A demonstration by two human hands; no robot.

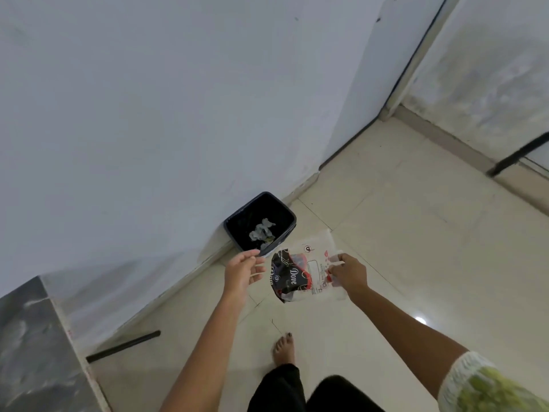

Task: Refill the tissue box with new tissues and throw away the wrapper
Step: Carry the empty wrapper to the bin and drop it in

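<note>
The head view looks down on a pale, glossy tiled floor (416, 233) that meets a matte white wall (148, 114) filling the upper left of the frame. At the foot of the wall, just above the centre of the frame, stands a small dark bin (234, 230), rectangular with rounded corners, its mouth open; crumpled white tissue (261, 230) lies at its bottom.

Both bare arms reach forward from the lower edge of the frame. The right hand (350, 275), right of centre, is closed in a pinch on the edge of the wrapper (300, 272), a thin, crinkled plastic film, partly clear and partly black with red print and the word "Dove" on it. The wrapper hangs slack to the left of that hand, in the air above the floor and just below and right of the bin's near rim, not in the bin.

The left hand (243, 272), left of the wrapper, is open with fingers loosely spread and slightly curled, palm turned toward the wrapper; it is close to the film but holds nothing.

A grey marbled desk (35, 352) edge shows at lower left, with a thin black bar (124, 346) on the floor beside it. A bare foot (283, 349) and dark trousers (279, 388) appear at bottom centre.
</note>
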